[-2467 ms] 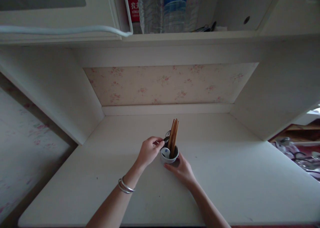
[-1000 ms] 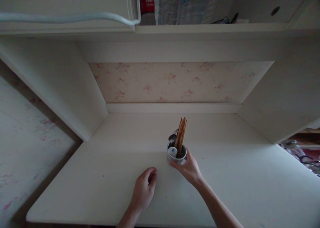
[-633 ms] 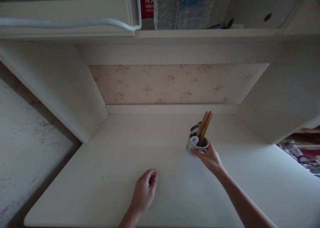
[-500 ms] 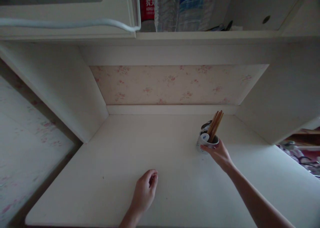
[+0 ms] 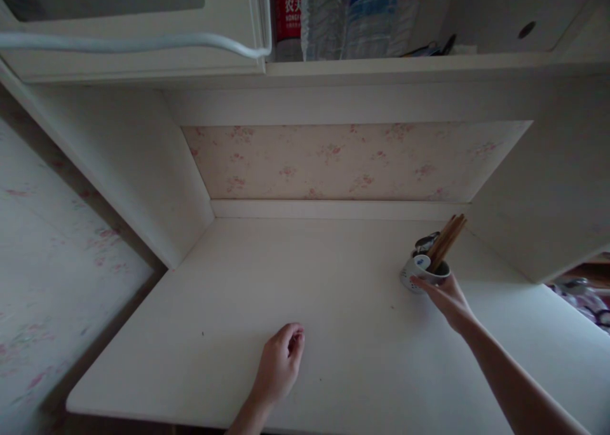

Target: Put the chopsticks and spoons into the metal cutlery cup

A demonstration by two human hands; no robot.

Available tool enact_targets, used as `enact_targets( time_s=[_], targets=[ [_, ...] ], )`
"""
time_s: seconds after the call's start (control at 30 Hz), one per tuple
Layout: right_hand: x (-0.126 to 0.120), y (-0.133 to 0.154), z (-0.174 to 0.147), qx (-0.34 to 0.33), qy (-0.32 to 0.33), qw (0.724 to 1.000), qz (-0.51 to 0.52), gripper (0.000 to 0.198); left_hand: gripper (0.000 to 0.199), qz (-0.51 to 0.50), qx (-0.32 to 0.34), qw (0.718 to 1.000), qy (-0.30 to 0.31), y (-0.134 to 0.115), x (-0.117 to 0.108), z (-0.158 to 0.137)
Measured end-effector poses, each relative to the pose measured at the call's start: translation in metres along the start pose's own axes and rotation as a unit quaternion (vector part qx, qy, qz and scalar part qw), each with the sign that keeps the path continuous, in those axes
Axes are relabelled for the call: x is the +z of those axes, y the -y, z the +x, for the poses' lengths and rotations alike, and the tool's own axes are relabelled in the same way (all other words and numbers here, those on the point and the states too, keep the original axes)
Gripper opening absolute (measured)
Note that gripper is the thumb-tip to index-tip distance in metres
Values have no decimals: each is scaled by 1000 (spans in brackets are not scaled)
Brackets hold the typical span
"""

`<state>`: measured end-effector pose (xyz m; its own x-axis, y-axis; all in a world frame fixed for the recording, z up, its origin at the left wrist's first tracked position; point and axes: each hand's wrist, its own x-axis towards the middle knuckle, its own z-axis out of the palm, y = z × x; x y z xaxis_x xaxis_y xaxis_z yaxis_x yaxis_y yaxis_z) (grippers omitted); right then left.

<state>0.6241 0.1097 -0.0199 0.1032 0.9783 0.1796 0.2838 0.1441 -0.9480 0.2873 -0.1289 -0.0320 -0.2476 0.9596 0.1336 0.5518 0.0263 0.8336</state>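
On the right side of the white desk, my right hand (image 5: 448,300) grips a white utensil holder (image 5: 408,275) with small dark holes in its wall. Several brown wooden chopsticks (image 5: 447,241) lean to the right out of it. Metal spoons (image 5: 426,241) and a white spoon (image 5: 422,262) with a blue mark stick up beside them. Whether the holder's base touches the desk, I cannot tell. My left hand (image 5: 282,359) is loosely curled into a fist at the front middle of the desk, with nothing visible in it.
The white desktop (image 5: 305,276) runs back to a flowered panel (image 5: 333,162) between side walls. Overhead, a shelf (image 5: 400,66) holds plastic bottles (image 5: 372,22), beside a cabinet door with a pale handle (image 5: 143,43). Cluttered items (image 5: 581,298) show past the right edge.
My right hand and the utensil holder have moved to the right across the desk. The view has turned slightly. My left hand stays curled in about the same place.
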Motion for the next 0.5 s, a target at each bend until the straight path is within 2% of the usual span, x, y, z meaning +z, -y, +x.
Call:
enact_targets(
  time_s=[0.17,0.37,0.5],
  targets=[
    [-2,-6,-2,27,21,999,14,74,21,4,-4,1000,4,-1,0,0],
    [-1,-7,-3,19,22,1000,11,70,25,8,-5,1000,9,0,1,0],
    [0,-8,-4,14,19,999,28,74,25,11,-8,1000,12,0,1,0]
  ],
)
